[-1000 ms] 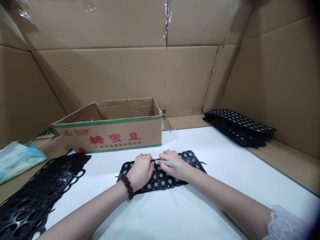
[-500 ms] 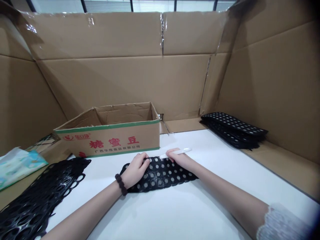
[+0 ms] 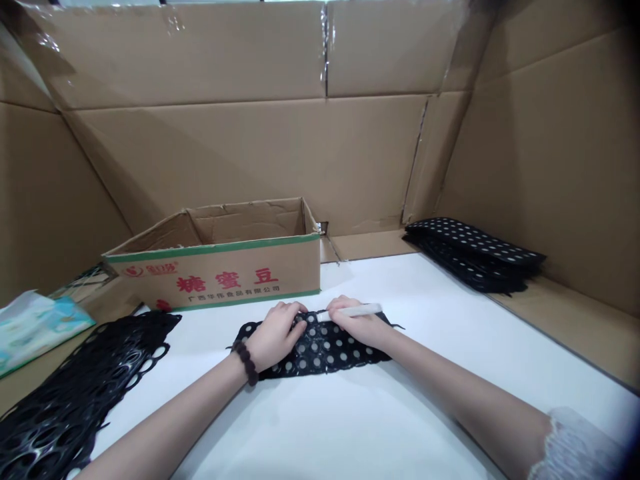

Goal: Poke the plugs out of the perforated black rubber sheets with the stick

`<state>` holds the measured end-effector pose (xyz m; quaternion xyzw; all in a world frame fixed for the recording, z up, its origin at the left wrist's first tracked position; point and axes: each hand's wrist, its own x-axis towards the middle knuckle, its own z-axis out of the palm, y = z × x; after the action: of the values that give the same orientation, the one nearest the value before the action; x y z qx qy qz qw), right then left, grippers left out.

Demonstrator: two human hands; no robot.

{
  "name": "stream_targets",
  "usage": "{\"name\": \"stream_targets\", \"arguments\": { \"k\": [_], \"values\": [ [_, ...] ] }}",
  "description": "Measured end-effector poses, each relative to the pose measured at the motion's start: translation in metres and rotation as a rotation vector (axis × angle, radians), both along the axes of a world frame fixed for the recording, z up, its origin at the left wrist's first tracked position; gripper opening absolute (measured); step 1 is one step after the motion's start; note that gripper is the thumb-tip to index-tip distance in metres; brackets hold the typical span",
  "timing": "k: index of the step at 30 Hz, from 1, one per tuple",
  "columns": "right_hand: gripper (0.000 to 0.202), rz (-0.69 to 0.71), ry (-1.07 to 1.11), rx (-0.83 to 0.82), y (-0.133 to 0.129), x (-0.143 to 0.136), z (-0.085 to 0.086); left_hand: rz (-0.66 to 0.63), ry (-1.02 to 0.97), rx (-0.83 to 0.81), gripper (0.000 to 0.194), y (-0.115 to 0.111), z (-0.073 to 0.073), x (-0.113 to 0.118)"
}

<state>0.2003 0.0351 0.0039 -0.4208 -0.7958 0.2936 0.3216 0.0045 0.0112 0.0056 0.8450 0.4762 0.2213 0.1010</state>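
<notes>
A black sheet (image 3: 327,350) with rows of pale round dots lies on the white table in front of me. My left hand (image 3: 276,339) lies over its left part, fingers curled at the far edge and thumb pressed close to them, gripping it there. In my right hand (image 3: 354,325) is a white pen-like tool (image 3: 364,310), slanted, its tip pointing left at the sheet's upper edge near my left fingers. Whether the tip touches the sheet I cannot tell. The right part of the sheet is partly hidden under my right hand and wrist.
Black perforated sheets with open rings (image 3: 75,393) lie at the left. A stack of dotted black sheets (image 3: 470,253) sits at the back right. Behind my hands stands an open cardboard box (image 3: 240,273). A tissue pack (image 3: 45,327) is far left. Tall cardboard walls (image 3: 250,147) surround the white table (image 3: 310,433).
My right hand and the white tool have shifted slightly left along the sheet's upper edge, closer to my left hand. The camera view has tilted down a little.
</notes>
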Motion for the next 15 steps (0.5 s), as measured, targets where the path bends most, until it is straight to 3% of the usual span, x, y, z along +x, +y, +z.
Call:
{"name": "stream_targets", "arguments": {
  "k": [5,12,15],
  "values": [
    [0.025,0.072,-0.164,0.19,-0.005,-0.007,-0.002,0.012,0.004,-0.115,0.019,-0.002,-0.001,0.009],
    [0.027,-0.018,-0.432,0.444,-0.014,-0.02,-0.008,0.029,0.07,-0.055,0.012,-0.01,-0.002,0.015],
    [0.027,-0.058,-0.516,0.472,-0.014,-0.026,-0.007,0.009,0.039,-0.074,0.011,-0.012,-0.001,0.016]
  ]
}}
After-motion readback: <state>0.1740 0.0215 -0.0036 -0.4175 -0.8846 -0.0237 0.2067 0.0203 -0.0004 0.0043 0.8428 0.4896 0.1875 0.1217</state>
